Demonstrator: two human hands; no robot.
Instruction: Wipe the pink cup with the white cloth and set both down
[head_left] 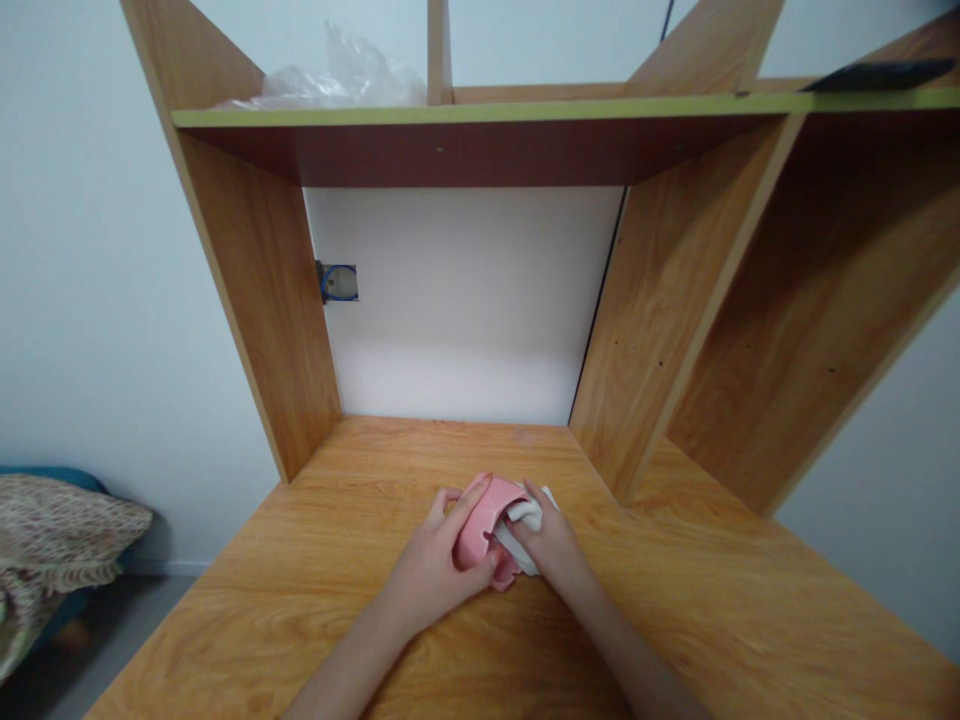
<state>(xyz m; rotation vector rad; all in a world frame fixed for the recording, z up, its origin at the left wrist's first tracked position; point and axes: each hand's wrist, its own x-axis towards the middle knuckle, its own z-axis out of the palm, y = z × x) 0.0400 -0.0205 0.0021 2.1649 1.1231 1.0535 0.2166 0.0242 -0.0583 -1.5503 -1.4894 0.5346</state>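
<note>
Just above the wooden desktop, my left hand (pixel 442 560) is closed around a pink, hollow object (pixel 474 530) with a notched rim, perhaps a plastic holder or bowl; its exact kind I cannot make out. It is tilted, with its opening toward the right. A white cloth (pixel 527 515), or possibly a tissue, is bunched in my right hand (pixel 551 540), whose fingers press it into the opening of the pink object. Part of the cloth hangs below those fingers. The fingertips inside the opening are hidden.
The wooden desk (pixel 360 640) has upright side panels and a shelf (pixel 450 112) above. Clear plastic wrapping (pixel 337 80) and a dark flat object (pixel 877 75) lie on that shelf. An open wall socket box (pixel 340 283) shows at the back left. A patterned throw (pixel 67 520) covers a blue seat at left.
</note>
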